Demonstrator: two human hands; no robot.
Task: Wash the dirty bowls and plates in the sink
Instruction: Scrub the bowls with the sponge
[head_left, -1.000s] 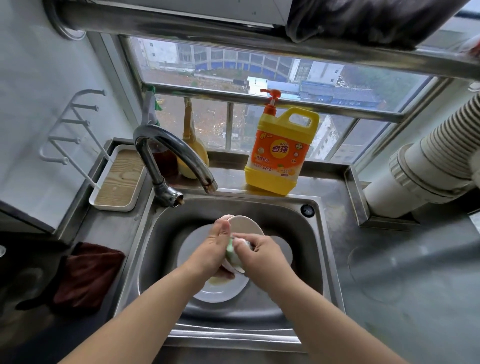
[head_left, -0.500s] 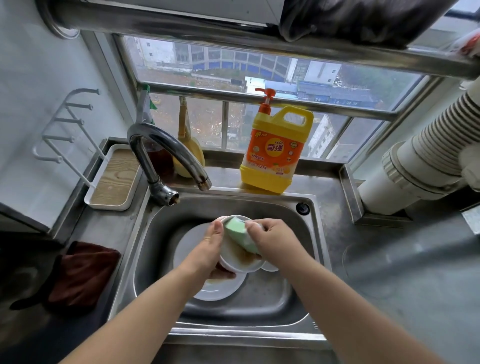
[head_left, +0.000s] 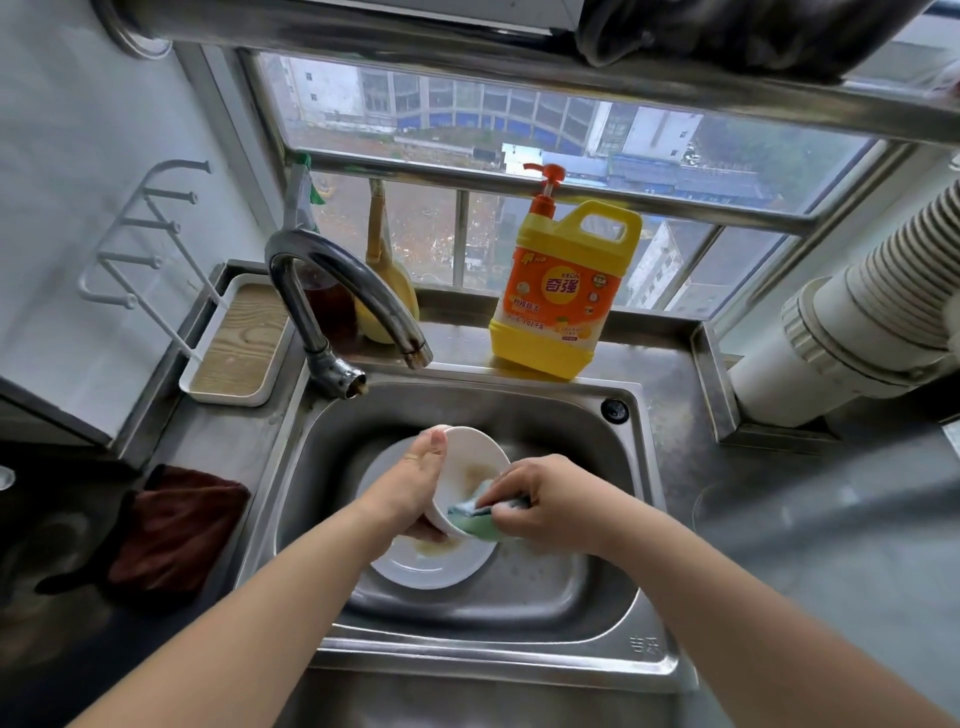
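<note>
Over the steel sink (head_left: 639, 582) my left hand (head_left: 410, 480) grips a small white bowl (head_left: 470, 465) by its left rim, tilted with its brown-smeared inside facing right. My right hand (head_left: 545, 499) holds a green sponge (head_left: 475, 517) and presses it against the bowl's inside and lower rim. Below them a white plate (head_left: 431, 566) with brown residue lies flat on the sink floor, partly hidden by my hands.
The curved tap (head_left: 343, 301) stands at the sink's back left, not running. A yellow detergent bottle (head_left: 563, 291) with a pump sits on the back ledge. A white tray (head_left: 236, 348) and a dark red cloth (head_left: 176, 525) lie to the left. A white duct (head_left: 852, 322) fills the right.
The bowl has tilted more upright, and my right hand has slid the sponge from the bowl's upper rim down into its lower inside.
</note>
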